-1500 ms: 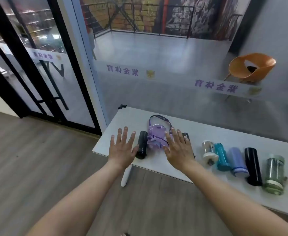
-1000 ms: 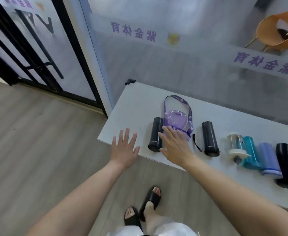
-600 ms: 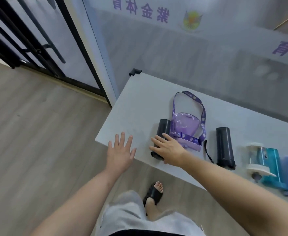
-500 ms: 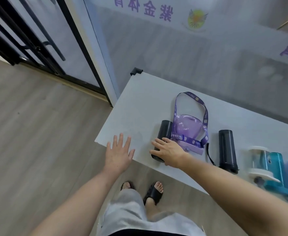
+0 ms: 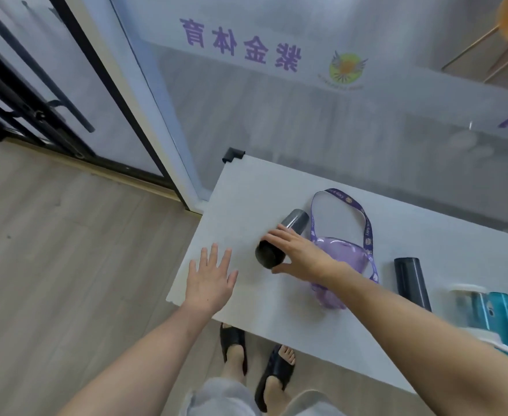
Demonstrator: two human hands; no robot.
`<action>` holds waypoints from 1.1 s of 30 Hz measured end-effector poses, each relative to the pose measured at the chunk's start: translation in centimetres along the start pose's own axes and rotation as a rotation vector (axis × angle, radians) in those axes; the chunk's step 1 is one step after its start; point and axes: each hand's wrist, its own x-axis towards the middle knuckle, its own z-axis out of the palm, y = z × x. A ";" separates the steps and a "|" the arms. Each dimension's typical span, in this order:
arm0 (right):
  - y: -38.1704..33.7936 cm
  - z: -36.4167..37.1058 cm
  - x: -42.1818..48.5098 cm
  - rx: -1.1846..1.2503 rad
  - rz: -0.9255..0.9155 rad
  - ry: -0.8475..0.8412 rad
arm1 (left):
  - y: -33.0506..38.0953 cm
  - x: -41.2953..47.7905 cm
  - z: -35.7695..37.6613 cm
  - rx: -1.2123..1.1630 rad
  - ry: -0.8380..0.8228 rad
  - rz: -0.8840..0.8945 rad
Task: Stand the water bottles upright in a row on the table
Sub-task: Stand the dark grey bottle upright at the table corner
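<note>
Tilted up now, black bottle (image 5: 279,244) sits clamped in right fingers (image 5: 276,234) (left hand (image 5: 209,282) spread flat).

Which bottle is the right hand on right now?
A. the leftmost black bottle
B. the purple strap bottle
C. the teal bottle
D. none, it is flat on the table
A: the right hand wraps its fingers and thumb around the near end of the leftmost black bottle, which is tilted up; the purple bottle lies just to its right, untouched, and the left hand is open over the table edge.
</note>
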 end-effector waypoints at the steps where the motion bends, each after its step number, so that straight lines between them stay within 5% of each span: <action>1: 0.2 -0.9 0.4 0.126 0.061 0.070 | -0.1 0.8 -0.4 -0.002 -0.001 0.008; 10: 2.9 -6.5 2.8 0.861 0.465 0.475 | 1.1 7.2 -2.8 0.036 -0.035 0.083; 22: 2.4 -6.0 2.3 1.025 0.536 0.611 | 4.4 11.7 -2.8 0.067 -0.252 0.146; 33: 3.3 -7.0 5.8 0.852 0.561 0.706 | 4.7 12.7 -3.8 0.046 -0.394 0.127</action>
